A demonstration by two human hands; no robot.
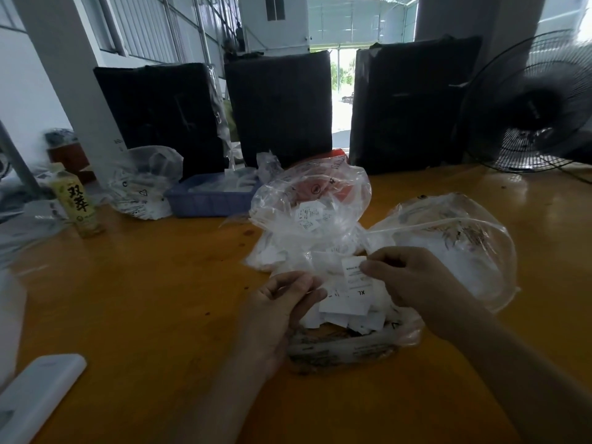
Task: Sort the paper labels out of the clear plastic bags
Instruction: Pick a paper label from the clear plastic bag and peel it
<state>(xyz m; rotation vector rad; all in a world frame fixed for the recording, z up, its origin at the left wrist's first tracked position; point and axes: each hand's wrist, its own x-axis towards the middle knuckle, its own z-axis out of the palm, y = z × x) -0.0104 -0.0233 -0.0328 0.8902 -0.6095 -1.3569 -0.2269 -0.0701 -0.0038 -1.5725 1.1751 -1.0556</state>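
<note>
Several clear plastic bags lie on the yellow table (160, 299). One puffed-up bag (312, 206) with a few labels inside stands in the middle; another bag (455, 248) lies to its right. A pile of white paper labels (347, 307) rests on a flattened printed bag (346, 347) in front of me. My right hand (413, 280) pinches the top edge of a white label (352, 272) printed "XL". My left hand (282, 302) pinches thin clear plastic at the pile's left edge.
A blue tray (208, 200) holding white items sits behind the bags, with another filled clear bag (144, 184) to its left. A drink bottle (77, 200) stands at the left. Three black wrapped bundles (278, 107) line the back. A fan (531, 104) is at right, a white device (35, 392) at lower left.
</note>
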